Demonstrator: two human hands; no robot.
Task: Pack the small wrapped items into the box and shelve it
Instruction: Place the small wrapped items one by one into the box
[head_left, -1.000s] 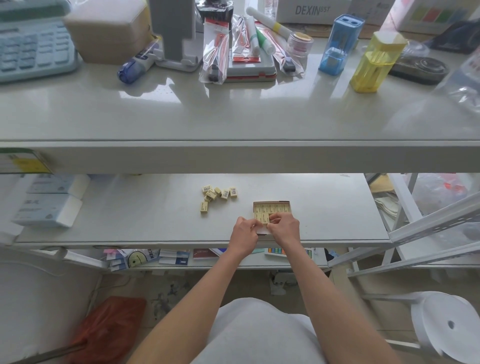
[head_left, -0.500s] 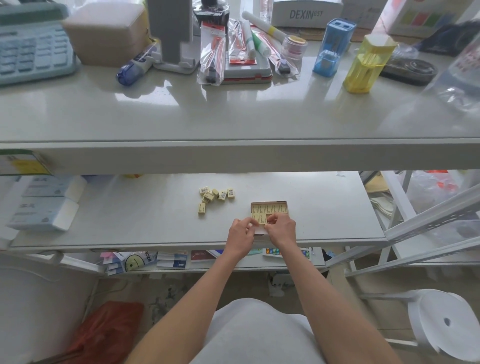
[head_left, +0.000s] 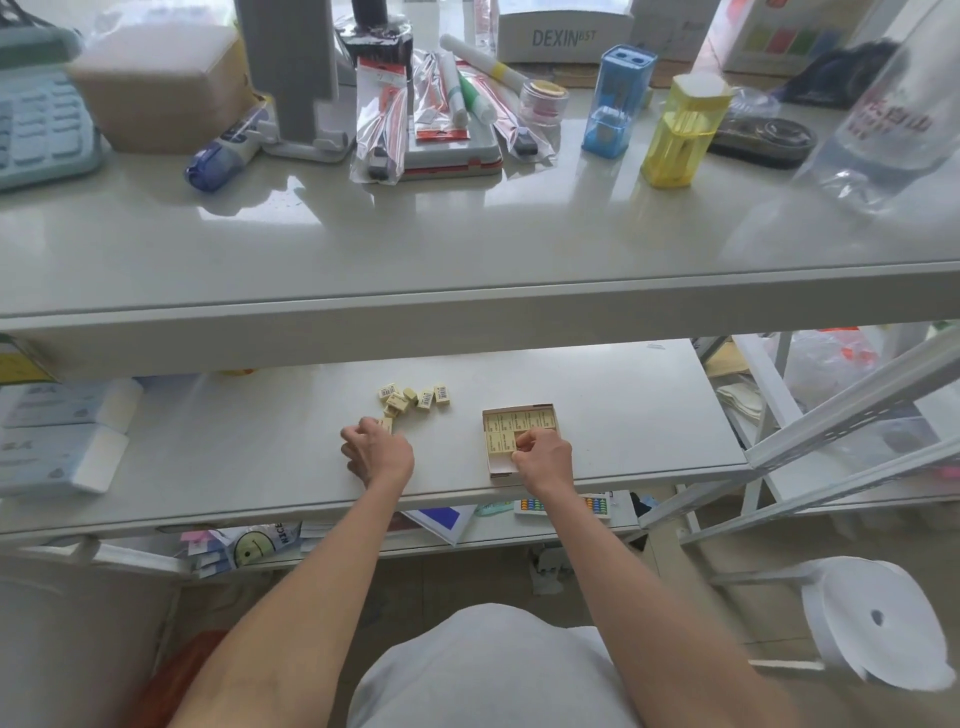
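A small open cardboard box (head_left: 519, 415) lies on the lower shelf (head_left: 623, 415), partly filled with cream wrapped items (head_left: 501, 441) laid flat. My right hand (head_left: 543, 457) rests over the box's near right part, fingers curled on an item there. Left of the box lies a loose cluster of several small cream wrapped items (head_left: 415, 397). My left hand (head_left: 376, 449) is at the cluster's near edge, its fingertips touching one item (head_left: 385, 423); whether it grips it is hidden.
Pale blue boxes (head_left: 62, 436) are stacked at the shelf's left end. The upper counter (head_left: 467, 249) overhangs the shelf, crowded with stationery, a calculator and yellow and blue containers. A white metal rack (head_left: 831, 431) stands right, a paper roll (head_left: 878, 618) lower right.
My left hand has left the box and moved left to the loose cluster. My right hand stayed at the box.
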